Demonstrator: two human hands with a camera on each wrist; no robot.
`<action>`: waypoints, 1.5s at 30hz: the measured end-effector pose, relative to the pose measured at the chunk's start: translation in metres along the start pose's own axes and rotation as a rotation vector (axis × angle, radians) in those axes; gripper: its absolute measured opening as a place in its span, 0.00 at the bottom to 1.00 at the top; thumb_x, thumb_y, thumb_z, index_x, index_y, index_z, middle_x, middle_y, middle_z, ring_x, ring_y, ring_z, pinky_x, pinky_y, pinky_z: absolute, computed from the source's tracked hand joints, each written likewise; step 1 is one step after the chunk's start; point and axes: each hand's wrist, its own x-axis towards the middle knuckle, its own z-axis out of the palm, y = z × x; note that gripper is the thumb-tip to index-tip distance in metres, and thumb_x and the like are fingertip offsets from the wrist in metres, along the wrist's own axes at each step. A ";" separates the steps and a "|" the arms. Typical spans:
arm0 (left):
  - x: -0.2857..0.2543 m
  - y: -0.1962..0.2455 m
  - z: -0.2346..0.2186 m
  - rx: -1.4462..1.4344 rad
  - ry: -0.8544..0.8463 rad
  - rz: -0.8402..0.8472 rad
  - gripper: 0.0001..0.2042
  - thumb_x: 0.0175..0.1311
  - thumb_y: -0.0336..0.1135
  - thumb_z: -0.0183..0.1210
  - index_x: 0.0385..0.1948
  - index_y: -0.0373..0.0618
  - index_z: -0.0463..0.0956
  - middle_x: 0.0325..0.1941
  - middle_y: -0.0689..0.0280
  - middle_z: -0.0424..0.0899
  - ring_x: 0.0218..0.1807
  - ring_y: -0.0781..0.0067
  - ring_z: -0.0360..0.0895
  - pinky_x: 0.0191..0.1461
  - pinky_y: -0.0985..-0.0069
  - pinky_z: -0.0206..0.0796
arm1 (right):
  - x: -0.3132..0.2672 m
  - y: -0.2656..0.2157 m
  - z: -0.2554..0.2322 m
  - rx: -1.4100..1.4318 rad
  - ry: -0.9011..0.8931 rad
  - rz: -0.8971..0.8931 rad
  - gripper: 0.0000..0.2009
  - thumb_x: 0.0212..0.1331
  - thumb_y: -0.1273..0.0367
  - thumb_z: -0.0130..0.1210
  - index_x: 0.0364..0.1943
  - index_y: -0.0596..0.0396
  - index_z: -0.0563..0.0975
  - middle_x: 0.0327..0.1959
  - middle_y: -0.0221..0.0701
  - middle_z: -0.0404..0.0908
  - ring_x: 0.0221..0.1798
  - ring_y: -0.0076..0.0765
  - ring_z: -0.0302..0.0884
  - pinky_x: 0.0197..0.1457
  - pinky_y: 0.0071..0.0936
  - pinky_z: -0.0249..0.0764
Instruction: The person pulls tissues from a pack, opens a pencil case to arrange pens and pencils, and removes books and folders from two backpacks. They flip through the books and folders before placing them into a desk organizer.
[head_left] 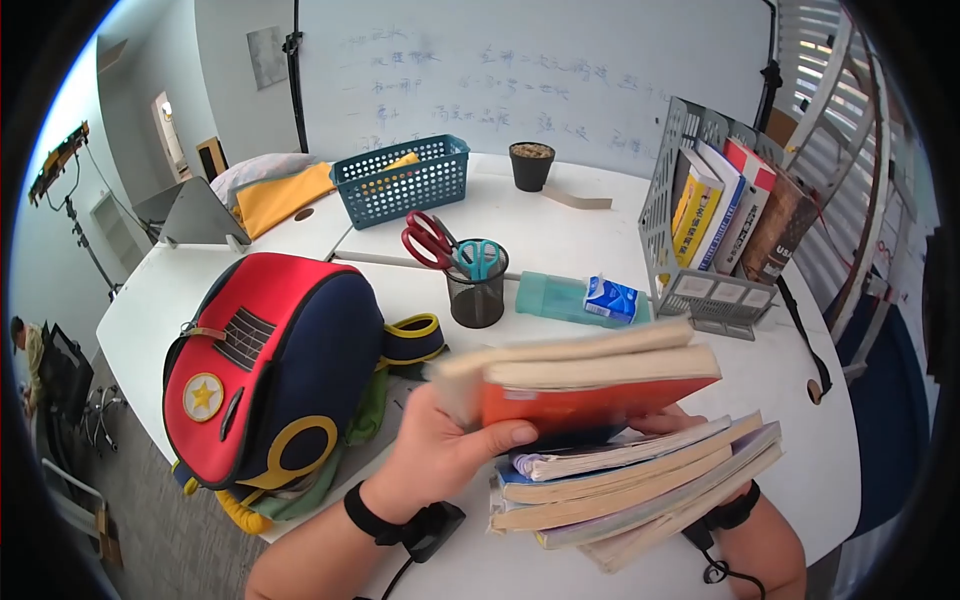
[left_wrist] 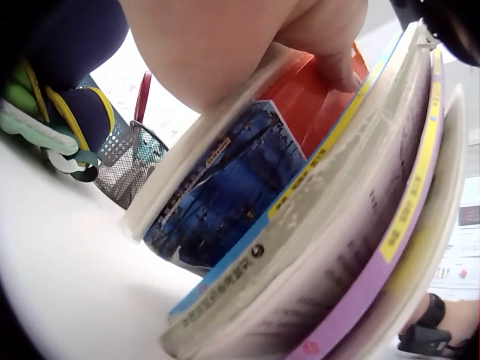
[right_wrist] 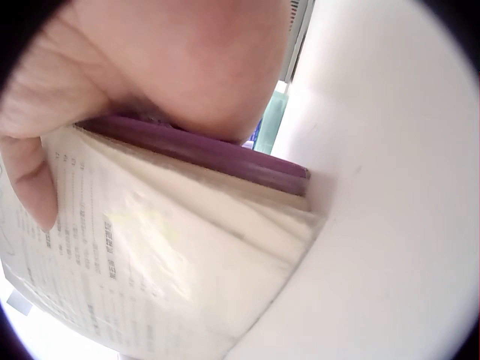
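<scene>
Backpack (head_left: 225,340) is set at L on table (head_left: 135,325). Upper bks (head_left: 590,368), incl. red-covered one (head_left: 620,398), are gripped by L hand (head_left: 440,447) over table, w/ mesh cup (head_left: 476,300) just beyond. Lower stack of bks (head_left: 630,482), held just below & nearer, is gripped by R hand (right_wrist: 161,71). At far R, more bks (head_left: 735,215) are stored in grey rack (head_left: 656,215).

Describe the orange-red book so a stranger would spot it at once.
On the white table, find the red-and-navy backpack. To its right in the head view, the person's left hand holds books above a lower stack. Among all the books in the hands, the orange-red book alone shows a cover that colour.
</scene>
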 end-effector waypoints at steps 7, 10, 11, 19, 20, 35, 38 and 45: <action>0.001 -0.022 -0.006 -0.069 -0.237 -0.070 0.23 0.74 0.34 0.69 0.67 0.37 0.77 0.65 0.63 0.85 0.65 0.74 0.79 0.78 0.67 0.62 | -0.038 0.019 -0.018 -0.030 -0.028 -0.004 0.27 0.75 0.57 0.62 0.70 0.60 0.74 0.74 0.39 0.74 0.74 0.41 0.75 0.79 0.43 0.70; 0.003 -0.020 -0.005 -0.017 -0.263 -0.007 0.25 0.75 0.37 0.69 0.68 0.36 0.75 0.67 0.62 0.83 0.68 0.70 0.78 0.83 0.62 0.55 | -0.045 0.025 -0.015 -0.043 -0.039 -0.007 0.28 0.73 0.59 0.64 0.70 0.59 0.74 0.74 0.39 0.75 0.74 0.41 0.75 0.79 0.43 0.70; 0.004 -0.018 -0.004 -0.040 -0.269 -0.012 0.26 0.75 0.38 0.68 0.69 0.36 0.74 0.69 0.60 0.81 0.70 0.68 0.77 0.85 0.60 0.52 | -0.045 0.026 -0.017 -0.046 -0.043 -0.008 0.28 0.73 0.59 0.64 0.71 0.59 0.73 0.74 0.39 0.75 0.74 0.41 0.75 0.79 0.43 0.70; 0.007 -0.007 -0.025 -0.083 -0.248 0.057 0.39 0.65 0.40 0.77 0.74 0.37 0.66 0.78 0.53 0.72 0.77 0.63 0.72 0.83 0.57 0.58 | -0.033 0.028 -0.024 -0.079 -0.080 -0.009 0.32 0.69 0.62 0.69 0.73 0.58 0.71 0.74 0.39 0.75 0.74 0.41 0.75 0.79 0.43 0.70; 0.008 -0.003 -0.033 -0.035 -0.227 0.110 0.43 0.61 0.43 0.81 0.74 0.37 0.65 0.77 0.51 0.74 0.75 0.62 0.74 0.80 0.59 0.61 | -0.031 0.029 -0.023 -0.085 -0.079 -0.008 0.33 0.68 0.62 0.69 0.73 0.58 0.70 0.74 0.39 0.75 0.74 0.41 0.75 0.79 0.43 0.70; 0.004 0.005 -0.016 0.348 -0.075 -0.028 0.24 0.68 0.35 0.75 0.62 0.37 0.80 0.50 0.56 0.92 0.52 0.66 0.91 0.61 0.70 0.79 | -0.030 0.023 0.007 0.242 0.140 0.066 0.45 0.59 0.77 0.76 0.79 0.55 0.62 0.77 0.36 0.72 0.76 0.38 0.72 0.80 0.42 0.69; 0.005 0.006 -0.022 0.351 -0.118 0.013 0.23 0.67 0.34 0.75 0.61 0.37 0.81 0.51 0.56 0.92 0.50 0.63 0.91 0.60 0.68 0.79 | -0.027 0.020 0.006 0.230 0.137 0.039 0.40 0.62 0.75 0.75 0.78 0.51 0.67 0.76 0.33 0.74 0.72 0.36 0.75 0.77 0.39 0.71; -0.002 0.033 -0.052 0.416 -0.009 0.445 0.10 0.47 0.24 0.70 0.33 0.38 0.84 0.31 0.59 0.84 0.30 0.66 0.81 0.36 0.75 0.70 | -0.030 0.020 0.006 -0.044 0.105 0.080 0.31 0.61 0.70 0.77 0.70 0.51 0.79 0.70 0.33 0.82 0.66 0.37 0.81 0.73 0.36 0.77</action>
